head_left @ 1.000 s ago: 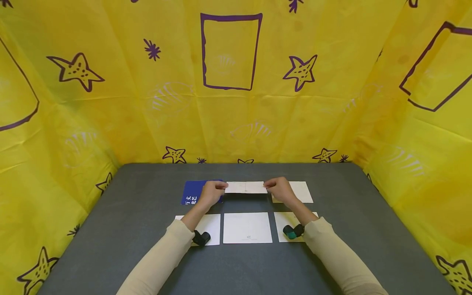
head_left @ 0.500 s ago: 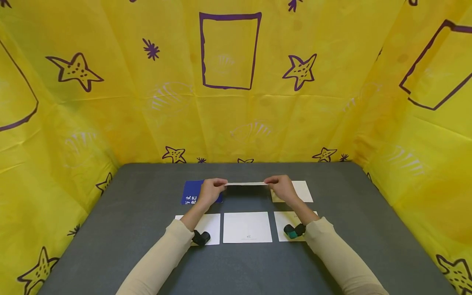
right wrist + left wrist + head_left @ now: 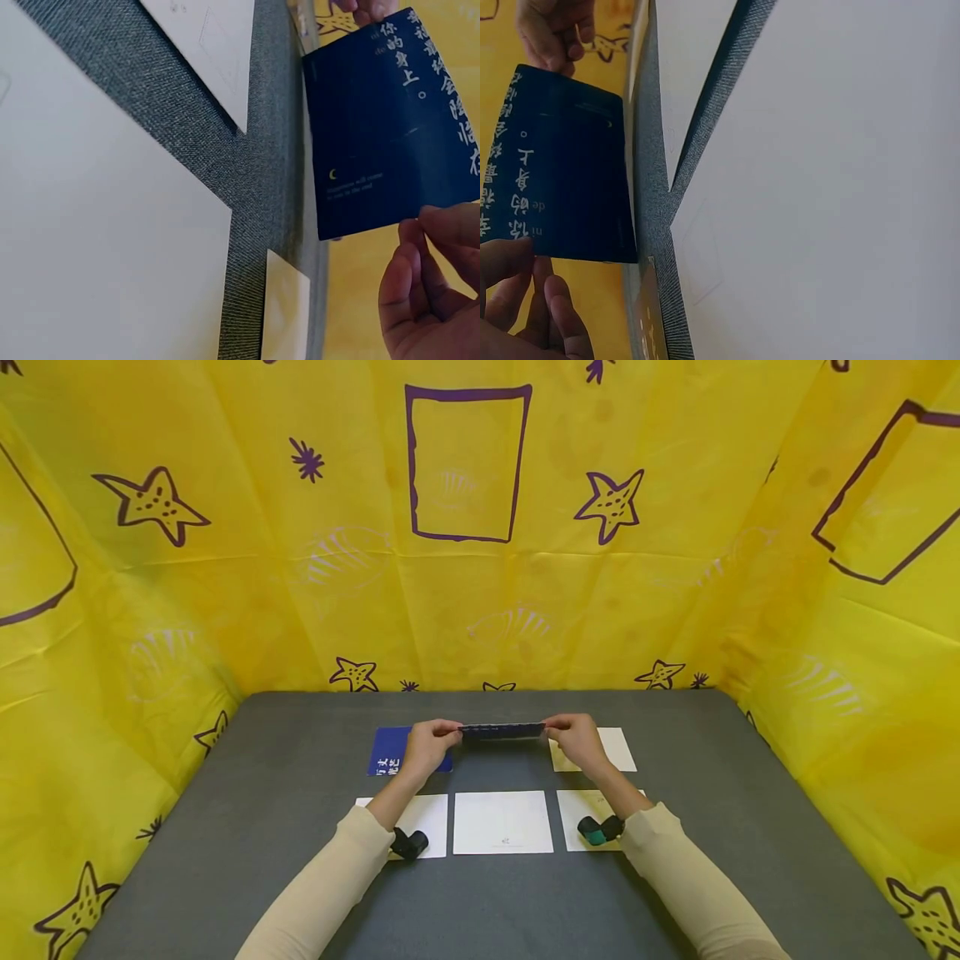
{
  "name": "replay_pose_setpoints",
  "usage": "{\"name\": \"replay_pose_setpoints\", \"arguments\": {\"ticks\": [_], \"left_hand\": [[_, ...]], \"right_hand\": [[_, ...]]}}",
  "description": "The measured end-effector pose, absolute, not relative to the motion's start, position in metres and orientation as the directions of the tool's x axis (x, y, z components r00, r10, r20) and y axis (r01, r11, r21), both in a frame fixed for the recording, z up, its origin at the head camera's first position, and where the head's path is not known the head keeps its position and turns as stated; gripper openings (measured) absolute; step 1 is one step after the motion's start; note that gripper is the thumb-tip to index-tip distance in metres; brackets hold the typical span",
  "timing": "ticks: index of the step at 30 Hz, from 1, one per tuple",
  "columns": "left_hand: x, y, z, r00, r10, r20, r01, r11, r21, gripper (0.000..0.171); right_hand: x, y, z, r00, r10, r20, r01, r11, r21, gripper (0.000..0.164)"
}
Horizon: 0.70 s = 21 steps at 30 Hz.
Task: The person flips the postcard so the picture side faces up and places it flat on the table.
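Both hands hold a dark blue postcard (image 3: 501,732) above the far middle of the table, one at each short end. My left hand (image 3: 430,747) pinches its left end between thumb and fingers. The right hand (image 3: 576,742) pinches the opposite end the same way. From the head the card looks like a thin dark strip, steeply tilted. In the left wrist view the blue postcard (image 3: 574,165) shows white handwritten-style characters along one edge. A small yellow moon and fine print mark the blue postcard (image 3: 382,135) in the right wrist view.
A blue card (image 3: 390,745) lies at the back left, partly behind the left hand, and a cream card (image 3: 617,748) at the back right. Nearer are three white cards in a row: left (image 3: 427,814), middle (image 3: 503,818) and right (image 3: 573,806). Yellow cloth (image 3: 480,610) walls the grey table (image 3: 495,910).
The held postcard has turned over between the hands: first its white side showed, then just its edge, now its dark blue side. Both hands rise slightly; the cards on the table stay put.
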<state>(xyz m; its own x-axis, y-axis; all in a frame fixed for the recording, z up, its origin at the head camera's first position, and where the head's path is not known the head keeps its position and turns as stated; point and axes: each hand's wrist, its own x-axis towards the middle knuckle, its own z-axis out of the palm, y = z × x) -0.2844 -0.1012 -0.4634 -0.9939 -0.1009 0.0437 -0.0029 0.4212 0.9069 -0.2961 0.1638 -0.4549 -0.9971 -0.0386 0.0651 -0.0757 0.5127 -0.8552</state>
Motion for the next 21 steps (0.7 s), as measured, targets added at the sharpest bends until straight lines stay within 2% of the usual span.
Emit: {"name": "replay_pose_setpoints", "arguments": {"ticks": [21], "left_hand": [[-0.2814, -0.1022, -0.4568, -0.994, -0.101, 0.036, -0.005, 0.372, 0.928, 0.019]], "right_hand": [[-0.2948, 0.1624, -0.4525, -0.999, 0.015, 0.049, -0.037, 0.464, -0.885, 0.017]]}}
